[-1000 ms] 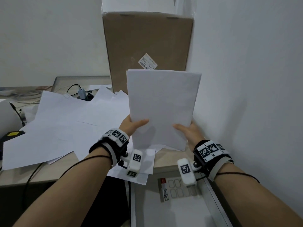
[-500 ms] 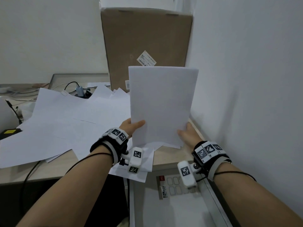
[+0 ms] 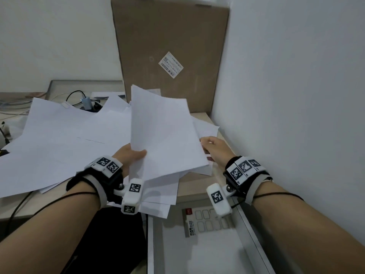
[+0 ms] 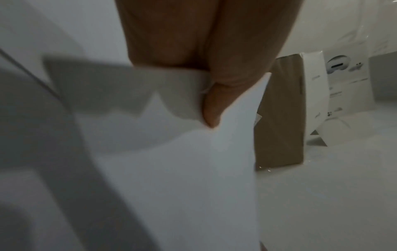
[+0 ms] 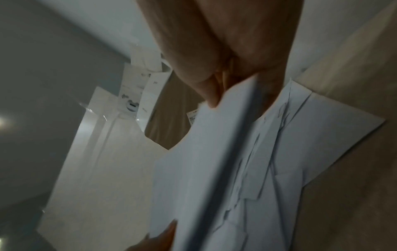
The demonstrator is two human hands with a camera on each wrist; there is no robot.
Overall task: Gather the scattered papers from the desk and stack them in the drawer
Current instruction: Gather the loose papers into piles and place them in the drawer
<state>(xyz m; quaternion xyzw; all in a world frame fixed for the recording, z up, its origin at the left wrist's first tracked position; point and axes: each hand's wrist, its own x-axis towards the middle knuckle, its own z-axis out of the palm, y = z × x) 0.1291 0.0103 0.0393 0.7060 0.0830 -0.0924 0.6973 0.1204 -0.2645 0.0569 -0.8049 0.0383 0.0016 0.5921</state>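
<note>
— While the left hand point(image 3: 129, 157) pinches the sheaf of papers point(image 3: 165, 135) at its lower left corner, thumb on the near face and the other fingers hidden behind, where does the bundle sit?

— It is tilted up off the tabletop point(image 3: 199, 181), leaning toward 11 o'clock, in front of the cardboard box point(image 3: 169, 46). More loose sheets point(image 3: 65, 139) are spread from 9 to 11 o'clock, and a few lie under the sheaf, overhanging the front edge.

— And the right hand point(image 3: 214, 149)?

— It is at 3 o'clock of the sheaf, beside its right edge. In the right wrist view a fingertip touches the edge of a sheet, but whether it is gripping the sheaf, or anything at all, I cannot tell.

— How will the paper behave?

— I judge it light, thin and floppy. Held by one corner the sheets fan and sag; the top edges already look uneven. They may slide against one another, so a one-handed pinch could let some slip.

— Best place to hold?

— Both long edges, low down, so the bundle can be squared.

— And the drawer?

— The drawer point(image 3: 197, 258) is open at 6 o'clock, below the wrists. A sticker sheet point(image 3: 205, 220) lies at its far end. I see no loose paper in it, so most of the task remains.
</note>
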